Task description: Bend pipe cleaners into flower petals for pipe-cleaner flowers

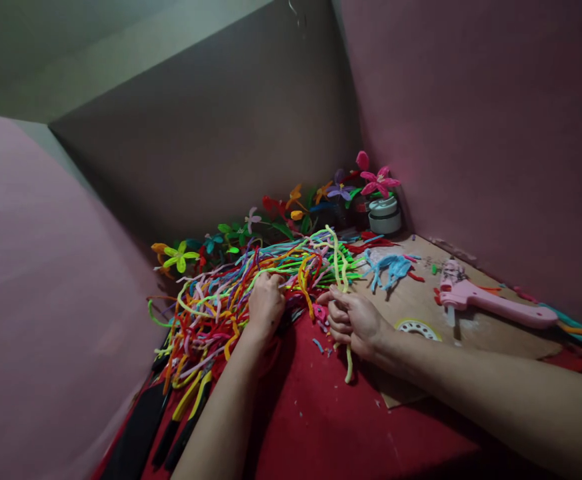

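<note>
My right hand [353, 325] is closed round pale yellow pipe cleaners [341, 263], whose fuzzy lengths stand up above the fist. One end hangs below it over the red tabletop. My left hand [267, 303] is at the near edge of a big tangled pile of coloured pipe cleaners [211, 307]. Its fingers are curled in, and their tips are hidden, so what they hold cannot be made out. Orange pipe cleaners [305, 283] arch up between the two hands. Below them, near my right hand, lies a small pink piece [321, 315].
A pink glue gun [501, 308] lies on a brown board [491, 340], with a white ring-shaped spool [417, 329] and blue pipe cleaners [393, 269]. Pipe-cleaner flowers [181, 257] line the back, beside a round white container [385, 217]. Yellow-and-black-handled pliers [191, 403] lie at left.
</note>
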A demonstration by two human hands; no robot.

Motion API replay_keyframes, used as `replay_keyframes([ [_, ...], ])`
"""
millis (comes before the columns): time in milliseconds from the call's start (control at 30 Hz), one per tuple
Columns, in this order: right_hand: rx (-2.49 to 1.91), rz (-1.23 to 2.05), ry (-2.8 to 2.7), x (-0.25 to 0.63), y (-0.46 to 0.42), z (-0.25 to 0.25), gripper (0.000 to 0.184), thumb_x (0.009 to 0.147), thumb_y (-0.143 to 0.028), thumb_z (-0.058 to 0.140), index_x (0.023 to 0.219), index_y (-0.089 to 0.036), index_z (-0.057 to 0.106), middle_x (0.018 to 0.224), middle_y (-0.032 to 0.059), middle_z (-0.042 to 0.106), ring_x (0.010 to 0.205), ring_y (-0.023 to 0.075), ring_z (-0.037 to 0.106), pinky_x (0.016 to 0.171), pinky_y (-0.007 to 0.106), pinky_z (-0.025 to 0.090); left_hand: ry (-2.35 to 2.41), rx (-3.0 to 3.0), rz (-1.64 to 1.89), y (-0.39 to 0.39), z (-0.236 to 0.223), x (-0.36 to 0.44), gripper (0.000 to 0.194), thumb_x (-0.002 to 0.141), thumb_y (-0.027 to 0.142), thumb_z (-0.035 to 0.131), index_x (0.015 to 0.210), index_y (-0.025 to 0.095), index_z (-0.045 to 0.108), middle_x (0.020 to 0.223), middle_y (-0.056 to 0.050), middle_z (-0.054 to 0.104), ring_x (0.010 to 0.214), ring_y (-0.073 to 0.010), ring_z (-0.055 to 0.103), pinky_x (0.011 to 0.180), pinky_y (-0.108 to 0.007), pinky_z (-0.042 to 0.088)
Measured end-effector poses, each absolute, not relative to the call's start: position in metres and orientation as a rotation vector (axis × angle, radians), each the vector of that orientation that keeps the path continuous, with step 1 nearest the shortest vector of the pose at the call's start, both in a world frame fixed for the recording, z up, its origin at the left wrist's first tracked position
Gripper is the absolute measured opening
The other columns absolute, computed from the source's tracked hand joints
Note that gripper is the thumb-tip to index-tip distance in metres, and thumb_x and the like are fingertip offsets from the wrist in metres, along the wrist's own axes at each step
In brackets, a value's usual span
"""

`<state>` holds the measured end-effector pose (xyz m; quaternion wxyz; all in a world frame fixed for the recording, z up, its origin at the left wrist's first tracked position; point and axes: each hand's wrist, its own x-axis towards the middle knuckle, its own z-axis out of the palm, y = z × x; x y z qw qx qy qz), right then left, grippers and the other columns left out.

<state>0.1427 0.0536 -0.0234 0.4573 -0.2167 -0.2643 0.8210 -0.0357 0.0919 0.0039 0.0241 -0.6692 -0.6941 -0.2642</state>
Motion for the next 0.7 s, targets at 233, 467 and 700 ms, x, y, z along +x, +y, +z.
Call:
replay_keyframes([
  [233,-0.512,2.060,-0.673,0.143,0.054,-0.025,0.027,0.088,-0.035,0.038,0.074,-0.015,0.050,0.038,-0.0099,0.024,0.030,0.0038,0.011,0.029,0.017,0.012,-2.082,-1.944,-0.947,0.086,0.012,-0.044,0.012,0.071,0.024,0.053,0.066,0.020,0.064,0.073,-0.006,0.062,0.078,-0.0205,0.056,0.076,-0.031,0.039],
  [467,-0.471,2.109,-0.682,0.141,0.054,-0.027,0.021,0.088,-0.028,0.038,0.081,-0.014,0.051,0.040,-0.0083,0.032,0.030,0.0045,0.018,0.031,0.017,0.016,-2.000,-1.657,-1.523,0.087,0.036,-0.054,0.032,0.077,0.040,0.047,0.081,0.012,0.062,0.066,-0.002,0.062,0.059,-0.0134,0.056,0.057,-0.024,0.042],
  [700,-0.468,2.110,-0.697,0.140,0.053,-0.025,0.016,0.083,-0.021,0.039,0.086,-0.012,0.053,0.043,-0.0053,0.041,0.031,0.0071,0.029,0.033,0.021,0.027,-1.728,-1.874,-0.965,0.064,0.047,-0.043,0.017,0.074,0.032,0.054,0.068,0.018,0.062,0.064,-0.002,0.062,0.062,-0.0138,0.057,0.061,-0.023,0.039],
])
